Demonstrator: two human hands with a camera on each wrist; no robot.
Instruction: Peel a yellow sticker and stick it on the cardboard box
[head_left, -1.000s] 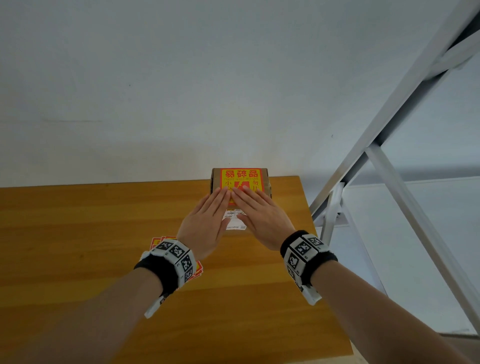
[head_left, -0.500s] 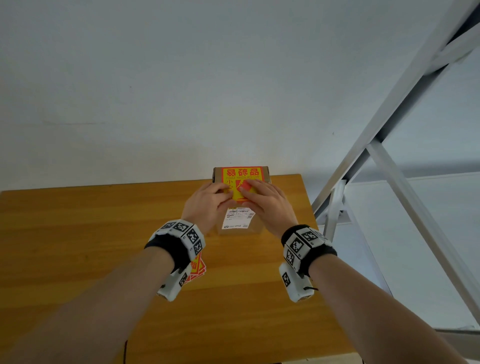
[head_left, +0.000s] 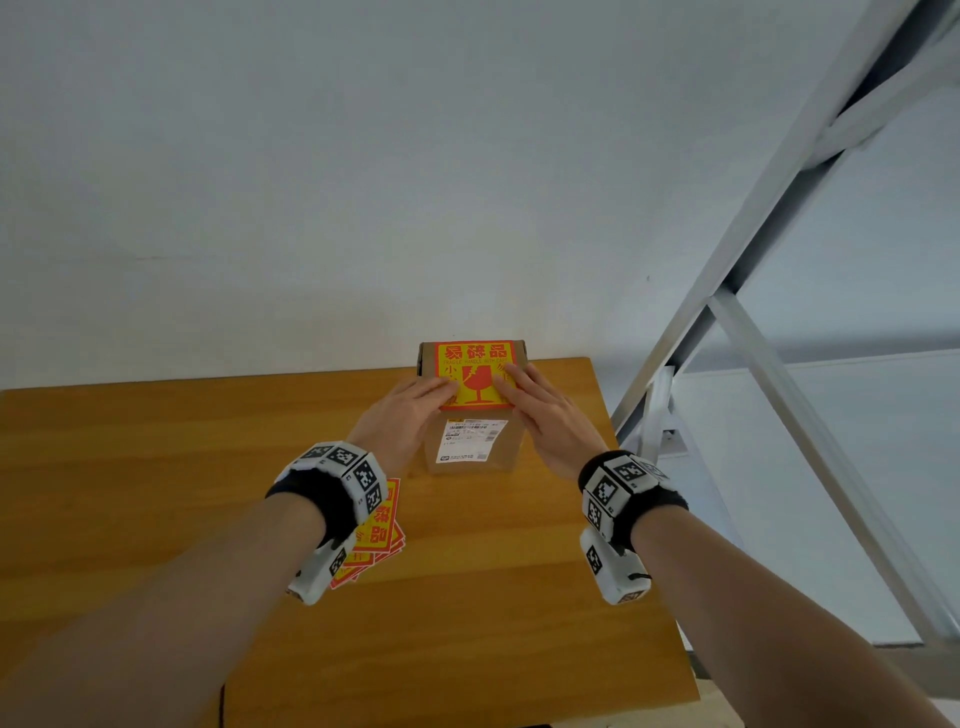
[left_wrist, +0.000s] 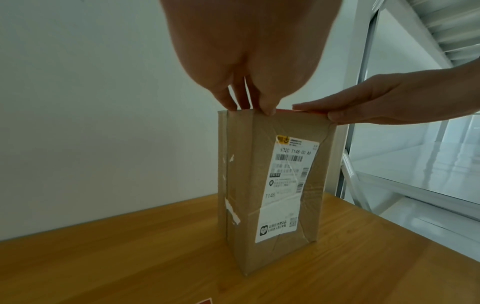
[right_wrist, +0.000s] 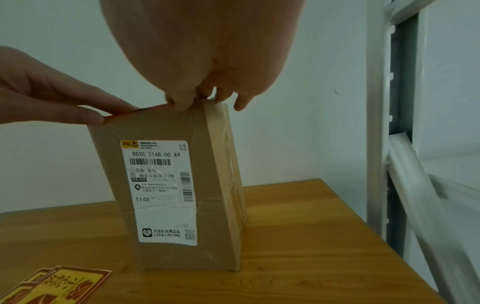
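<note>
A tall cardboard box (head_left: 470, 447) (left_wrist: 270, 185) (right_wrist: 171, 185) stands upright on the wooden table (head_left: 156, 467), with a white shipping label on its near face. A yellow and red fragile sticker (head_left: 475, 371) lies flat on its top. My left hand (head_left: 410, 410) (left_wrist: 241, 102) presses straight fingers on the sticker's left part. My right hand (head_left: 540, 410) (right_wrist: 197, 100) presses straight fingers on its right part. Both thumbs reach over the box's near top edge. Neither hand holds anything.
A small stack of yellow and red stickers (head_left: 376, 530) (right_wrist: 54, 286) lies on the table under my left wrist. A white wall (head_left: 363, 182) stands just behind the box. A grey metal frame (head_left: 753, 312) rises beyond the table's right edge.
My hands slid apart across the box top, from fingertips together at the middle to the sticker's left and right sides, uncovering the glass symbol.
</note>
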